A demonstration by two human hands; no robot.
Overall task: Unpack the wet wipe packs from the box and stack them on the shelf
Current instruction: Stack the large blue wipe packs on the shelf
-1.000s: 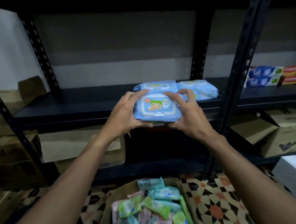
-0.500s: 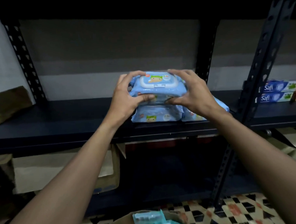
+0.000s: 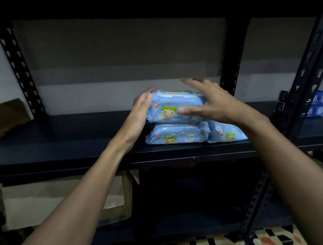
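The top wet wipe pack lies flat on a lower pack, and a third pack lies just beside that one, to the right, all close to the front edge of the shelf. The left hand is flat against the top pack's left end with its fingers straight, holding nothing. The right hand is spread wide, its thumb across the front face and its fingers over the lid, and it grips nothing. It is blurred, so I cannot tell whether the fingers touch the pack. The packs are soft, slick film, and the top one seems to bulge rather than sit square. A one-sided nudge from the left palm would likely slide it right, off its base and onto the neighbour. A brush from the right thumb could drag it forward over the lip, since the stack stands so near the edge. Building higher on this soft footing would probably make the pile lean. The shelf is a dark, smooth board on black slotted uprights, with most of its run to the left bare. A brown cardboard piece is at its far left, and toothpaste cartons sit in the next bay. Behind is a grey banded wall in dim light. Below are a cardboard box and patterned floor tiles.
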